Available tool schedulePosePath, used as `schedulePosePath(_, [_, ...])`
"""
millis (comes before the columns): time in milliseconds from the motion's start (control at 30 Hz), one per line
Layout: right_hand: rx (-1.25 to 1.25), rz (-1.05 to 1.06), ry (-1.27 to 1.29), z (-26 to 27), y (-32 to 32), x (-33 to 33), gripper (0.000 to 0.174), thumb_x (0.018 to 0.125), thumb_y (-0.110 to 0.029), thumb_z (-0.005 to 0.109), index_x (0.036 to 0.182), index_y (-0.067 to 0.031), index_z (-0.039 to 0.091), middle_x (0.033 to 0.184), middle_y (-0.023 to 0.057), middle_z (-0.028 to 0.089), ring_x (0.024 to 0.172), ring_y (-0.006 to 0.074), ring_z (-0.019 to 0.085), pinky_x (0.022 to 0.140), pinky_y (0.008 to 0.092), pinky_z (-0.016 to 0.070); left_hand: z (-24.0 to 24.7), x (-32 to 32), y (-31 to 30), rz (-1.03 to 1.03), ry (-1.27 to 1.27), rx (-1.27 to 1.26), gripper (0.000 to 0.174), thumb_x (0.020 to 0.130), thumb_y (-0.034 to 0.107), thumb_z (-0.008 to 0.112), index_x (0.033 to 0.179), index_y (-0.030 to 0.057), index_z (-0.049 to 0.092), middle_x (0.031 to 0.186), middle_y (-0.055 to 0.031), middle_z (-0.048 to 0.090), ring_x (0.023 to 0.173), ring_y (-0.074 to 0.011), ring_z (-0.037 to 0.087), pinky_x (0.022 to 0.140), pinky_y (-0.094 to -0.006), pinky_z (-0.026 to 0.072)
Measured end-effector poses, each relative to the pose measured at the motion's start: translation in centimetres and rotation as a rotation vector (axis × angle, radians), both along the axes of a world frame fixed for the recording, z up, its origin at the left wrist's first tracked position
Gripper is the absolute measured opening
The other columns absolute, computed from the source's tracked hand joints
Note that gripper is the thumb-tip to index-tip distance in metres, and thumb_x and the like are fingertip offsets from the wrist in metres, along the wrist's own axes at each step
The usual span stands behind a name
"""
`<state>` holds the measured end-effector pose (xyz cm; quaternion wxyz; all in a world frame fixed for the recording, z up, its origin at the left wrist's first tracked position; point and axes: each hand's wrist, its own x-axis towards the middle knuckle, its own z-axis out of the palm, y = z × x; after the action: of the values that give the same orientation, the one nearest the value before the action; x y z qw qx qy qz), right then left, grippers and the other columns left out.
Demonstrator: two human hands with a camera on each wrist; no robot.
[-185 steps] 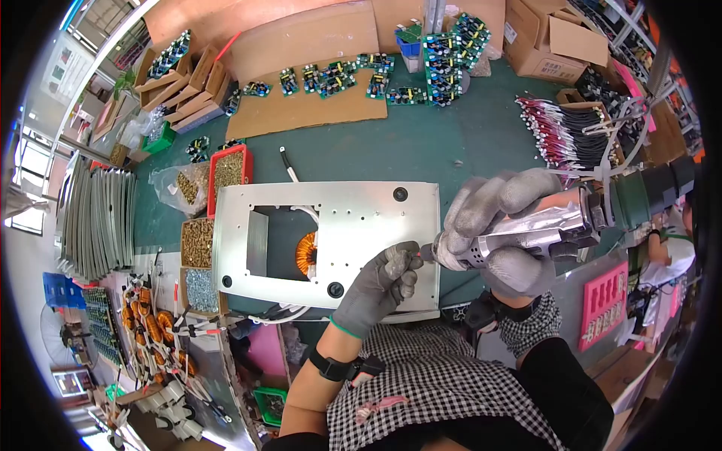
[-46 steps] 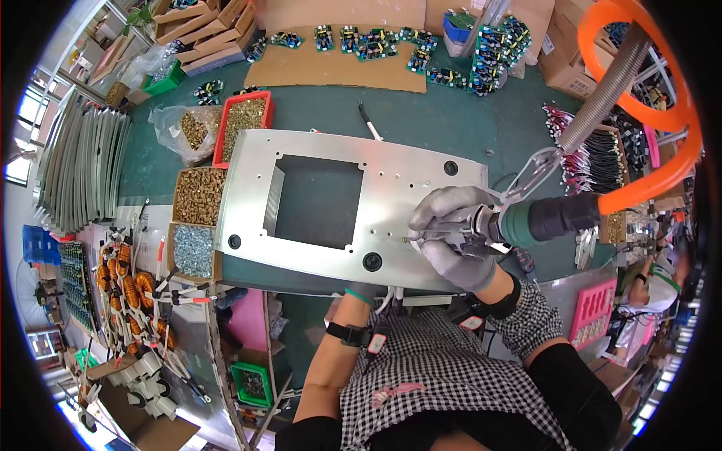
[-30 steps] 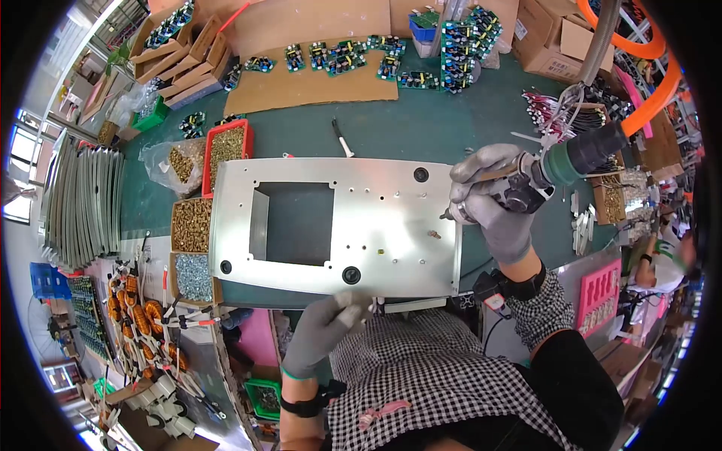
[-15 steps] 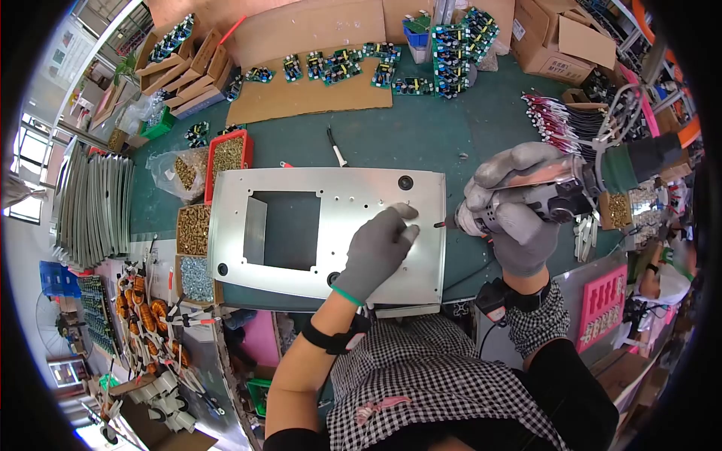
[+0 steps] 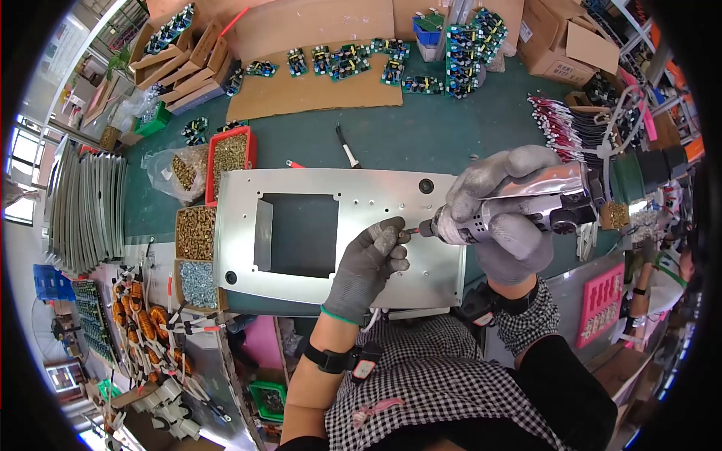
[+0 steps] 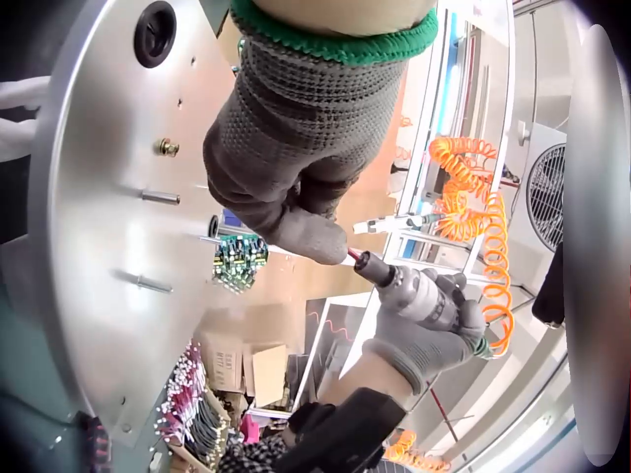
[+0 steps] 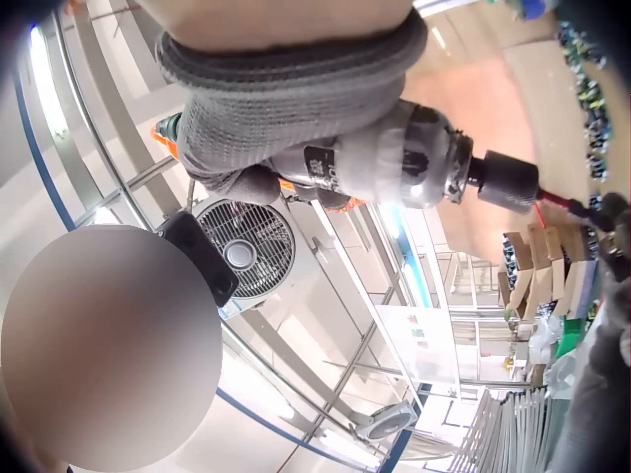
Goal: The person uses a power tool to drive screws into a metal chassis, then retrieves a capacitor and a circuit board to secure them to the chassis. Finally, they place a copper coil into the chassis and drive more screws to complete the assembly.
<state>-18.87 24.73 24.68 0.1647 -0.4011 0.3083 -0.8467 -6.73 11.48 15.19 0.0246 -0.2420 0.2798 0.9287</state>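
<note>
In the head view, a silver metal panel (image 5: 241, 225) with a rectangular opening lies flat on the bench. My gloved right hand (image 5: 511, 218) grips a power screwdriver (image 5: 555, 184), held sideways over the panel's right part, bit pointing left. At the bit's tip, the gloved left hand (image 5: 365, 270) pinches with thumb and fingers. The right wrist view shows the red-and-dark bit (image 7: 557, 200) reaching those fingers, with something small and brass-coloured there. In the left wrist view, studs (image 6: 158, 197) and a brass-coloured fastener (image 6: 168, 148) stand on the panel.
Left of the panel are a red bin of brass parts (image 5: 230, 152), a box of brass pieces (image 5: 195, 229) and a box of silvery parts (image 5: 198, 284). Circuit boards (image 5: 350, 62) lie at the back, wire bundles (image 5: 560, 128) at the right. A cable end (image 5: 347, 146) sits behind the panel.
Over the last half second, the left hand has moved from above the panel to the bit's tip, while the screwdriver came left over the panel. Earlier, the left hand was at the panel's front edge.
</note>
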Motion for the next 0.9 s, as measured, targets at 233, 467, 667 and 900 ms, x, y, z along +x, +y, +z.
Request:
schedulePosePath(233, [0.054, -0.080, -0.044, -0.1, -2.6, 1.2, 0.048, 0.079, -0.003, 0.061, 0.123, -0.0057, 0.042, 0.100, 0.0182, 0.057, 0.076, 0.0268, 0.060, 0.055, 0.0361, 0.0519, -0.6, -0.3, -1.9, -0.069, 0.021, 0.042, 0.038, 0.090, 0.022, 0.060, 0.118, -0.0018, 0.052, 0.091, -0.0042, 0.057, 0.071, -0.0099, 0.055, 0.065, -0.0249, 0.0512])
schedulePosePath(467, [0.093, -0.090, 0.081, -1.1, -2.8, 1.0, 0.047, 0.078, -0.002, 0.063, 0.121, -0.0072, 0.044, 0.101, 0.0158, 0.058, 0.078, 0.0253, 0.059, 0.054, 0.0353, 0.0513, -2.8, -0.7, -2.7, -0.253, 0.039, 0.083, 0.045, 0.092, 0.036, 0.056, 0.120, 0.0004, 0.051, 0.084, -0.0021, 0.058, 0.062, -0.0067, 0.052, 0.054, -0.0220, 0.0457])
schedulePosePath(667, [0.500, -0.304, 0.146, -4.2, -1.7, 1.1, 0.044, 0.076, 0.008, 0.059, 0.113, -0.0097, 0.043, 0.098, 0.0135, 0.058, 0.074, 0.0212, 0.059, 0.055, 0.0325, 0.0503, 1.9, -1.7, -3.2, -0.613, -0.040, -0.742, 0.037, 0.096, 0.028, 0.047, 0.124, 0.0021, 0.049, 0.082, -0.0038, 0.060, 0.060, -0.0066, 0.052, 0.052, -0.0233, 0.0451])
schedulePosePath(900, [0.403, -0.287, 0.165, -5.3, -1.8, 0.4, 0.051, 0.074, 0.014, 0.054, 0.116, -0.0099, 0.039, 0.100, 0.0163, 0.057, 0.079, 0.0185, 0.059, 0.058, 0.0312, 0.0516, -5.5, 12.8, -7.4, -0.803, 0.260, -0.205, 0.029, 0.095, 0.020, 0.049, 0.110, -0.0041, 0.055, 0.093, -0.0106, 0.062, 0.082, -0.0155, 0.060, 0.075, -0.0283, 0.0499])
